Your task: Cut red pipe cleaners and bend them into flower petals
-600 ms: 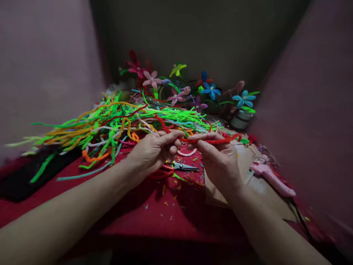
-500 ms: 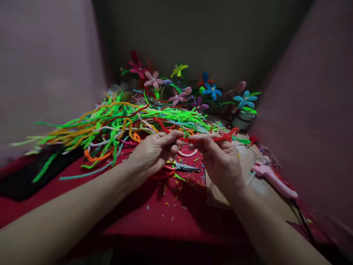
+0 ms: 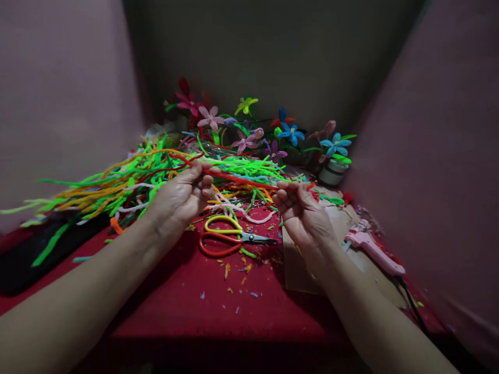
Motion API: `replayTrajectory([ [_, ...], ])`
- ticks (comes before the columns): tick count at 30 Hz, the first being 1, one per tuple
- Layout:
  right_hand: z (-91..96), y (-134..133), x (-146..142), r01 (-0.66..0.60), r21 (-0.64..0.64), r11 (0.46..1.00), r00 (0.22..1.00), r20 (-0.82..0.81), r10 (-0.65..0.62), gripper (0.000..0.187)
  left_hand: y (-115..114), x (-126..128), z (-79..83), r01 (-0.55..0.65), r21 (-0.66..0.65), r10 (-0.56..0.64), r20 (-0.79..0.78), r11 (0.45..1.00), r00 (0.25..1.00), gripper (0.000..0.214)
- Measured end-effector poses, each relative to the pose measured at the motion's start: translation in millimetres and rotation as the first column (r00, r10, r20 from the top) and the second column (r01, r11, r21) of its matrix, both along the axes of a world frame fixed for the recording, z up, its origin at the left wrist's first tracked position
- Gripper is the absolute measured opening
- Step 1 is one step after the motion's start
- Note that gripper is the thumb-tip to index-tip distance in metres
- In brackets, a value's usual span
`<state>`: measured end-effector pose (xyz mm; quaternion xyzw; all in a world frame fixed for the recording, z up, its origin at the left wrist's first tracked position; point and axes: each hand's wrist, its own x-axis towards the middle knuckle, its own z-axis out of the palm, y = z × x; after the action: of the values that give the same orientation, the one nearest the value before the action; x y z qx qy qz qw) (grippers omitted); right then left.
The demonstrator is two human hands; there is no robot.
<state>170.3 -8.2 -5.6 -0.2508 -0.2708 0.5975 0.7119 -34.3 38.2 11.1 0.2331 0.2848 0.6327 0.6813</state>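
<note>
A red pipe cleaner (image 3: 245, 180) stretches nearly straight between my two hands, above the table. My left hand (image 3: 181, 195) pinches it near the left, with a short end sticking out past the fingers. Farther right, my right hand (image 3: 302, 213) pinches it between thumb and fingers, its tip showing just beyond. Below and between the hands lie scissors (image 3: 230, 236) with one yellow and one red handle loop, blades pointing right. Behind the hands spreads a heap of pipe cleaners (image 3: 128, 176) in green, orange, white and red.
Pipe-cleaner flowers (image 3: 210, 118) stand along the back, beside a small jar (image 3: 333, 171). At right, a pink glue gun (image 3: 374, 249) rests on a cardboard sheet (image 3: 304, 270), its cord running toward the front. Coloured scraps dot the red tablecloth (image 3: 218, 311).
My hands have moved apart, the left one going left and slightly up, so a longer stretch of the red pipe cleaner shows. The scissors' handles have come into view. The camera has shifted slightly.
</note>
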Motion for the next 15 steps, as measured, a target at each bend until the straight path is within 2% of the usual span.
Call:
replayTrajectory([
  [5,-4.8,2.4,2.1,-0.011,0.004,1.0,0.999,0.03,0.011,0.034,8.3,-7.3,-1.8,-0.051,0.028,0.051,-0.008,0.998,0.999,0.024],
  [10,-5.5,2.4,3.1,-0.017,0.036,0.999,0.999,0.041,0.016,0.031,6.1,-4.2,1.6,-0.082,-0.04,0.083,0.016,0.996,0.996,0.026],
  [15,-5.0,6.2,5.8,0.044,-0.018,0.999,0.999,0.02,-0.043,0.036,7.7,-9.9,7.4,-0.164,-0.06,0.165,0.01,0.985,0.986,0.029],
])
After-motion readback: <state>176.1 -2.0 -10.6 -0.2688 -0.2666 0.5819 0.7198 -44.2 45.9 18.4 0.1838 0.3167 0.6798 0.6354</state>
